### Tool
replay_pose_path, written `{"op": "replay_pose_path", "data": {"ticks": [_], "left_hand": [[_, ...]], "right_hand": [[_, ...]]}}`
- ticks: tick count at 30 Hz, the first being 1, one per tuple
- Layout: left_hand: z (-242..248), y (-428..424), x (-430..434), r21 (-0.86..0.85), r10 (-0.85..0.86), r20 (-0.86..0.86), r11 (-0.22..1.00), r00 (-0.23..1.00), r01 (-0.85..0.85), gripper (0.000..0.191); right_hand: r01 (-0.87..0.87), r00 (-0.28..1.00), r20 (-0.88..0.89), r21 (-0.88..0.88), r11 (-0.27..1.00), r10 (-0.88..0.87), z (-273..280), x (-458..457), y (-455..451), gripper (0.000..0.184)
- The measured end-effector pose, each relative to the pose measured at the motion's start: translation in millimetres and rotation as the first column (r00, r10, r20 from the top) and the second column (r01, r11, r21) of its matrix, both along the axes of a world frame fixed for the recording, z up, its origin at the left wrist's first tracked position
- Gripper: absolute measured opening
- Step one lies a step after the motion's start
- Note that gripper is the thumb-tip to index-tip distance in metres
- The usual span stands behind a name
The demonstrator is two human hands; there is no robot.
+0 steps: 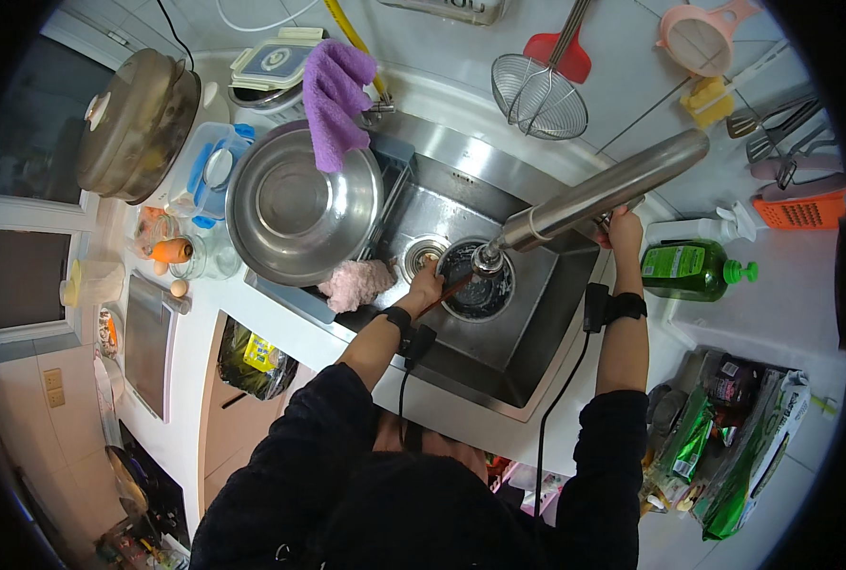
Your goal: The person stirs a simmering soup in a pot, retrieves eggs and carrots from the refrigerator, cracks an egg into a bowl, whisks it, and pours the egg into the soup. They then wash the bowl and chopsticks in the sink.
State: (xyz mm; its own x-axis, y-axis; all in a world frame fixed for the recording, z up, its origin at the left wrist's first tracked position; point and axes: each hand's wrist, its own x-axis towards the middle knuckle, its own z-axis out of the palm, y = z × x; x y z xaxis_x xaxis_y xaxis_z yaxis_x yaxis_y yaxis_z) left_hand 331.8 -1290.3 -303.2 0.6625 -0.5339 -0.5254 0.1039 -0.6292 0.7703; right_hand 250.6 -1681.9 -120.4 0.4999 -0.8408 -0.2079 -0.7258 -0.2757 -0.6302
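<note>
My left hand (426,286) is over the sink, at the near left rim of a dark round bowl (459,308) with whitish suds or residue inside. A thin reddish-brown stick (446,293), perhaps chopsticks, runs beside that hand into the bowl. My fingertips are too small and partly hidden to show whether they grip the stick or the rim. Above the bowl hangs the spray head of a thick metal faucet (594,187). My right hand (624,231) is closed around the faucet's lever, low on its right side. Black straps with cabled devices circle both wrists.
A large steel basin (302,203) rests over the sink's (494,356) left side, with a purple cloth (337,100) hanging above it. A pink cloth (357,285) lies below. Right of the sink are a green soap bottle (683,269) and a white spray bottle (687,231). A wire strainer (540,100) hangs behind.
</note>
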Motion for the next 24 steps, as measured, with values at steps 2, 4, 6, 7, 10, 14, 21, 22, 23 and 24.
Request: {"op": "replay_pose_path", "data": {"ticks": [2, 4, 6, 7, 10, 14, 21, 22, 23, 24], "left_hand": [[3, -3, 5, 0.08, 0.008, -0.023, 0.997, 1.0, -0.006, 0.042], [11, -5, 3, 0.235, -0.081, 0.027, 0.969, 0.996, 0.073, 0.043], [20, -8, 5, 0.348, -0.119, -0.003, 0.931, 0.993, 0.112, 0.043], [23, -9, 4, 0.415, -0.137, -0.039, 0.899, 0.99, 0.141, 0.043], [21, -1, 3, 0.309, -0.269, -0.187, 0.897, 0.945, 0.317, 0.029], [13, 12, -12, 0.187, -0.314, -0.418, 0.888, 0.852, 0.419, 0.027], [104, 17, -16, 0.109, -0.165, -0.622, 0.95, 0.765, 0.294, 0.036], [123, 24, -13, 0.077, -0.127, -0.654, 0.969, 0.745, 0.233, 0.037], [140, 30, -10, 0.078, -0.139, -0.651, 0.965, 0.746, 0.249, 0.037], [155, 35, -9, 0.087, -0.143, -0.648, 0.962, 0.748, 0.259, 0.037]], "right_hand": [[-0.047, 0.999, 0.003, -0.074, 0.996, 0.047, 1, -1, 1, 0.055], [-0.085, 0.996, -0.05, -0.178, 0.98, 0.077, 3, 1, 4, 0.055], [-0.008, 1.0, 0.024, -0.051, 0.999, 0.009, 7, 4, 9, 0.056], [0.077, 0.997, 0.029, 0.025, 0.997, -0.078, 9, 5, 11, 0.056], [0.067, 0.998, -0.021, 0.006, 0.998, -0.067, 10, 8, 12, 0.059], [0.057, 0.98, 0.185, 0.12, 0.991, -0.079, -14, -3, 7, 0.066], [-0.392, 0.914, -0.01, 0.243, 0.887, 0.406, -116, -43, 177, 0.044], [-0.17, 0.985, 0.102, 0.665, 0.728, 0.137, -117, -50, 207, 0.038], [-0.035, 0.987, 0.108, 0.867, 0.496, -0.119, -117, -55, 248, 0.033], [-0.011, 0.939, 0.111, 0.955, 0.295, -0.324, -117, -41, 276, 0.031]]}}
